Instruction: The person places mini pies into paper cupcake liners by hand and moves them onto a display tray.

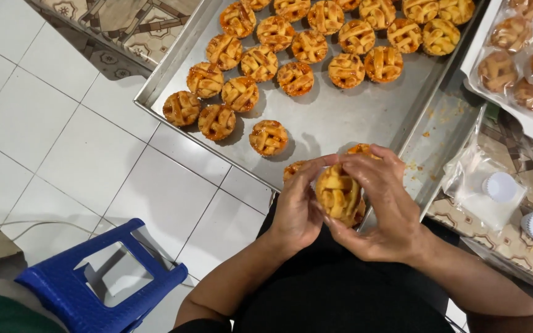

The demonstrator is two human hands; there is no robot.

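Both hands meet just above the person's dark lap, fingers curled around one small lattice-topped tart (339,194). Fingers of the left hand (297,206) cup its near side from below, thumb stretched over the top edge; fingers of the right hand (380,209) wrap the far side and underside, narrow and closed on the pastry. So the tart sits between the two palms, tilted, with its lattice face turned toward the camera.

It looks light and crumbly: a baked shell with thin crossed strips and a glossy jam filling, likely sticky on top and quick to break if squeezed. The sound place to hold it seems to be the rim and base, with spread fingertips, keeping off the lattice.

Just beyond the knuckles lies a large metal tray (340,120), its raised near edge running diagonally right behind the hands; two more tarts peek out from behind the fingers. A single tart (268,137) stands apart on the bare middle, and the main batch of tarts (303,46) crowds the far part. Open metal between them gives room.

To the right, a white tray of bagged tarts (525,58) and white paper cups (501,186) on clear bags stand close. To the left, tiled floor (50,135) is open, with a blue plastic stool (103,283) near the elbow.
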